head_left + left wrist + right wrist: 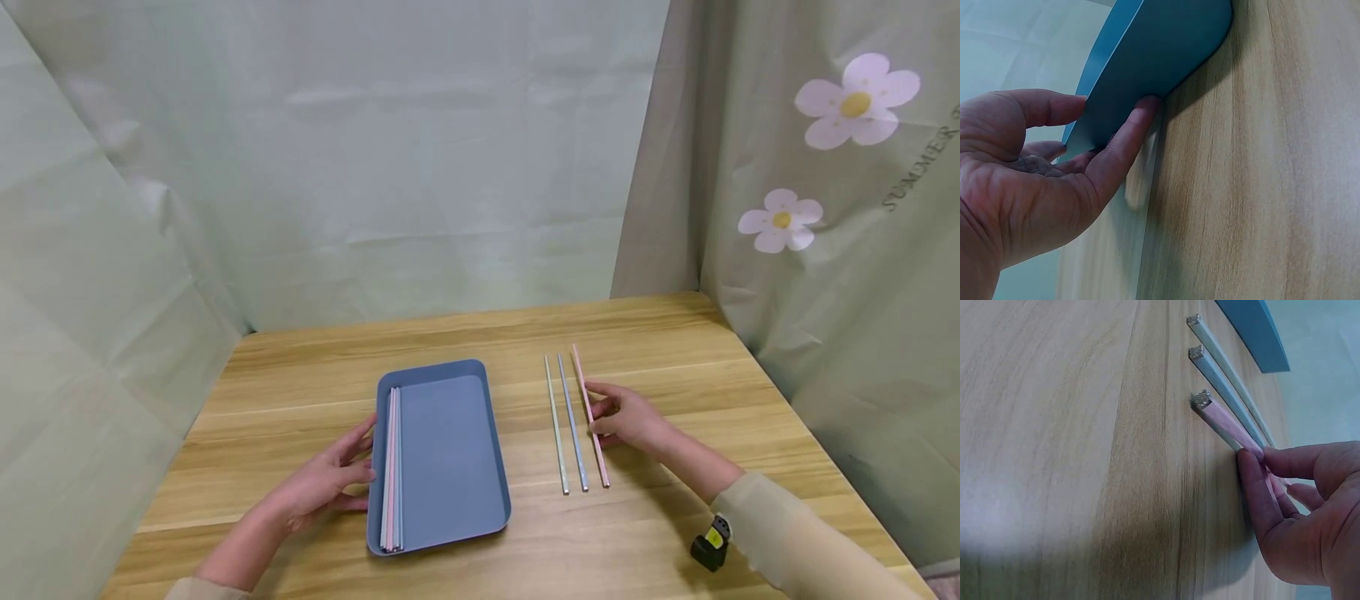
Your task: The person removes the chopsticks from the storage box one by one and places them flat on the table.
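Note:
My right hand (630,418) pinches a pink chopstick (579,367) between thumb and fingers, near its middle. Left of it lie a blue chopstick (572,425) and a green chopstick (555,425), side by side on the table. In the right wrist view the near ends of all three look silvery, and the pink chopstick (1222,422) is closest to the camera. My left hand (322,483) touches the outer left wall of a blue-grey tray (457,458), its fingers lightly bent. Along the tray's left inside edge lie several pale and pink chopsticks (392,467).
The wooden table (315,375) carries the tray and loose chopsticks. Pale curtains (450,167) hang behind and at both sides, the right one printed with flowers (855,104). A black device with a yellow patch (710,546) sits at the right wrist.

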The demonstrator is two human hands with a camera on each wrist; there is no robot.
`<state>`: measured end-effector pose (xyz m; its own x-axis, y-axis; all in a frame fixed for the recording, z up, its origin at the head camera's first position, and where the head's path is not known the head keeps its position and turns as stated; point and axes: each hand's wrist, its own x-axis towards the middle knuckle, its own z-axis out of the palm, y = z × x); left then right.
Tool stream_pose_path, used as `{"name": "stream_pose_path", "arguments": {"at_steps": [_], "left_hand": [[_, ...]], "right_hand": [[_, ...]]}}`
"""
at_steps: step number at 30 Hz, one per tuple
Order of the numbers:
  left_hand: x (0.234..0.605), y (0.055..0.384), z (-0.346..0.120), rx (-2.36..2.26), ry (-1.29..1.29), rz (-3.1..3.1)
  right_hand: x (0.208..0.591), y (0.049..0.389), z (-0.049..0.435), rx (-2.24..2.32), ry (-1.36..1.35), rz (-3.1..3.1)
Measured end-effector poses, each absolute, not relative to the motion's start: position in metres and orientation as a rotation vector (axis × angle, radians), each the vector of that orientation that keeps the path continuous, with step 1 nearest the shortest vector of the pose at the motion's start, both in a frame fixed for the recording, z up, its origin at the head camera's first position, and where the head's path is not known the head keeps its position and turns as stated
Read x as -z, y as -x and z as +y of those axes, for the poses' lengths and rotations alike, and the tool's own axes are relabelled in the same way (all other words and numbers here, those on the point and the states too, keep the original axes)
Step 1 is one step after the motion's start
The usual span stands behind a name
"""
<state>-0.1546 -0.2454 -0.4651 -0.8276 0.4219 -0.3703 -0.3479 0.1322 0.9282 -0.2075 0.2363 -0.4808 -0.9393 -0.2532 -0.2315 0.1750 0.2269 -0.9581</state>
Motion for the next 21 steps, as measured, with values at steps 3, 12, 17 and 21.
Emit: {"name": "stream_pose_path", "arguments": {"at_steps": [3,12,17,21], "left_hand": [[0.4649,0.1547,-0.2453,-1.755,-0.067,1.848],[0.4651,0.1545,-0.2454,-1.759,-0.080,1.849],[0.4650,0.1543,-0.2455,-1.763,-0.086,1.844],[0.4654,0.1542,-0.2459,-1.765,-0.089,1.841]], "right_hand": [[0.4789,0.2069,0.2334,1.731,0.061,2.198],[0.4739,0.2069,0.2279,1.616,0.034,2.260],[0.4741,0.2058,0.2268,1.562,0.023,2.296],[0.4749,0.2049,0.2264,1.545,0.026,2.320]]}}
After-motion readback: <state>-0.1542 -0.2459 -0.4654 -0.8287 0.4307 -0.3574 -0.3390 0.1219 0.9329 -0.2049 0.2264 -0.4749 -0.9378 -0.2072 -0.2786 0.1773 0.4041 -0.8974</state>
